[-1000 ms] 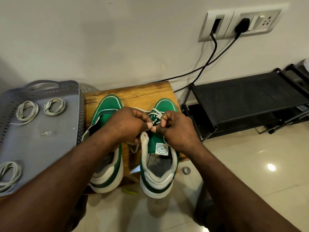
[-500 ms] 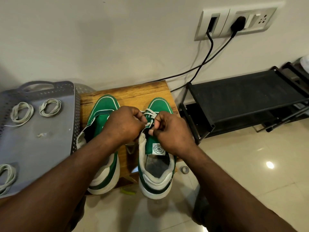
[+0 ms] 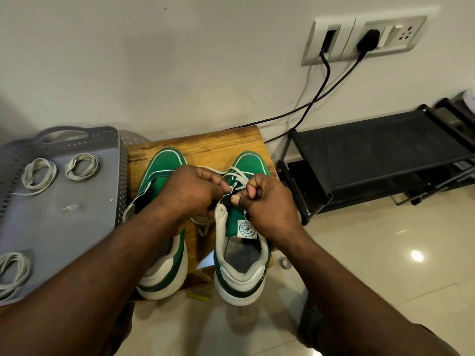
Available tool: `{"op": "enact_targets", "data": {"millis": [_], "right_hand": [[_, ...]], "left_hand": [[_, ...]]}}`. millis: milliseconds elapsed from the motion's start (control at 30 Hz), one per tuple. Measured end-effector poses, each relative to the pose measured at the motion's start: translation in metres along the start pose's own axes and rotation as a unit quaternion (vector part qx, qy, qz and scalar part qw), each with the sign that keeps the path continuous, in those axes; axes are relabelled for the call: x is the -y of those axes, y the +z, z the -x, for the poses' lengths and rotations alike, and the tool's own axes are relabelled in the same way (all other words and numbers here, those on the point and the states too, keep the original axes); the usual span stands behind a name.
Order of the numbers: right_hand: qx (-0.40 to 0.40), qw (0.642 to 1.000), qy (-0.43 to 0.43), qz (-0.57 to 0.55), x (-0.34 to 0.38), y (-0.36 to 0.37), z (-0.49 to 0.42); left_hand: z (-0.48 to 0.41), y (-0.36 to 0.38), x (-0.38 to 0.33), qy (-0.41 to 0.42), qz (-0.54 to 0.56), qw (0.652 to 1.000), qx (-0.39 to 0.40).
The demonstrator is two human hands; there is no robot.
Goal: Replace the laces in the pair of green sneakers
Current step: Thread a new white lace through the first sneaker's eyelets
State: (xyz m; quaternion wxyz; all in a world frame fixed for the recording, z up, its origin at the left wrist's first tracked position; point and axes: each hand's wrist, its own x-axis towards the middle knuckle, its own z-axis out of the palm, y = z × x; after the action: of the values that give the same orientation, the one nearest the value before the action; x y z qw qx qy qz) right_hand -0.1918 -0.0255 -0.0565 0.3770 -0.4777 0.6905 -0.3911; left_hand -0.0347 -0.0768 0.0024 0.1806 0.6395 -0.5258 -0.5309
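Note:
Two green sneakers with white soles stand side by side on a small wooden stool (image 3: 205, 145), toes toward the wall. The left sneaker (image 3: 164, 165) has no lace that I can see and my left forearm crosses it. The right sneaker (image 3: 246, 255) carries a white lace (image 3: 237, 176) through its front eyelets. My left hand (image 3: 190, 191) pinches the lace at the shoe's left eyelet flap. My right hand (image 3: 267, 201) is curled over the tongue and pinches the lace from the right. A loop of lace hangs down between the shoes.
A grey perforated tray (image 3: 64, 227) on the left holds three coiled white laces, two at the back (image 3: 38, 173) (image 3: 82, 167) and one at the front (image 3: 12, 273). A black shoe rack (image 3: 372, 152) stands right of the stool. Two black cables (image 3: 316, 98) run down from the wall sockets.
Both hands have stayed on the right sneaker's lace, working it at the eyelets. The loop between the shoes hangs a little lower. The camera has shifted slightly.

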Motion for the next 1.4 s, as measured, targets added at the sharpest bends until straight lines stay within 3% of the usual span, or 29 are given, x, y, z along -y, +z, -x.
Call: {"op": "enact_targets", "data": {"millis": [100,233,567,833,967,1233,1400], "right_hand": [[0.029,0.999,-0.018,-0.01,0.0,-0.004,-0.001],[0.081,0.994,-0.053,0.057,0.005,-0.019,-0.005],[0.019,0.999,-0.024,-0.022,-0.006,-0.003,-0.002],[0.042,0.995,-0.009,-0.087,-0.002,-0.006,-0.002],[0.04,0.997,-0.023,-0.057,-0.001,-0.005,-0.001],[0.091,0.984,-0.1,0.116,0.003,-0.01,0.001],[0.073,0.985,-0.105,0.12,0.003,-0.008,0.001]], "left_hand": [[0.002,0.002,-0.001,0.014,-0.019,1.0,-0.011],[0.002,0.003,-0.002,0.021,-0.047,0.999,-0.015],[-0.003,-0.002,0.001,0.014,-0.044,0.998,0.032],[-0.004,-0.005,0.0,0.057,-0.132,0.99,0.017],[-0.007,-0.001,0.001,0.115,-0.253,0.96,-0.031],[-0.01,0.004,0.002,0.129,-0.437,0.89,-0.019],[-0.019,-0.041,-0.005,0.109,-0.503,0.849,-0.12]]}}
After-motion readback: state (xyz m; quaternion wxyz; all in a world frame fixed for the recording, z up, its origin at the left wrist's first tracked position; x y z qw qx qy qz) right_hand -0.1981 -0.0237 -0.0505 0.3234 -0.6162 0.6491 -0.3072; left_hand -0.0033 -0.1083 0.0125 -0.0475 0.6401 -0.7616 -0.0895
